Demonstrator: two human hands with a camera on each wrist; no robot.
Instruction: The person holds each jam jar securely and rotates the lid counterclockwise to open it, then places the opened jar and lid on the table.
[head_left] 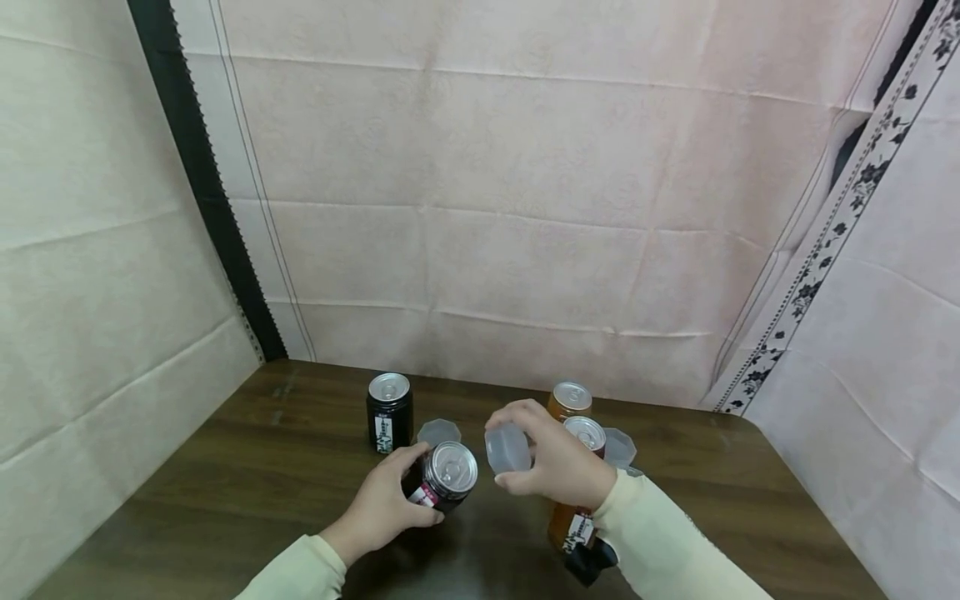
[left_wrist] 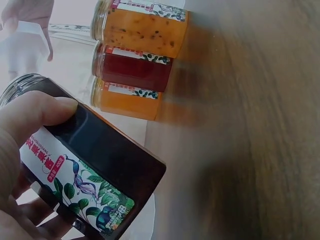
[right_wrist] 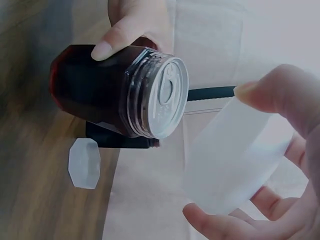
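Note:
My left hand (head_left: pixel 382 507) grips a dark jar (head_left: pixel 448 473) around its sides. The jar is tilted, and a silver pull-tab top closes it. Its white label (left_wrist: pixel 80 185) with printed leaves shows in the left wrist view. Just to the right, my right hand (head_left: pixel 557 454) holds a translucent plastic lid (right_wrist: pixel 235 157) between thumb and fingers. A gap separates this lid from the jar's silver top. In the right wrist view my left thumb (right_wrist: pixel 107 47) lies along the jar's side.
Another dark jar (head_left: pixel 390 412) stands at the back left, with a loose lid (head_left: pixel 438 431) near it. To the right stand a seeded orange jar (left_wrist: pixel 145 27), a red jar (left_wrist: pixel 132 67) and another orange jar (left_wrist: pixel 127 100), with loose lids (head_left: pixel 619 447) beside them. Cloth walls (head_left: pixel 480 208) enclose the wooden table (head_left: pixel 187 517).

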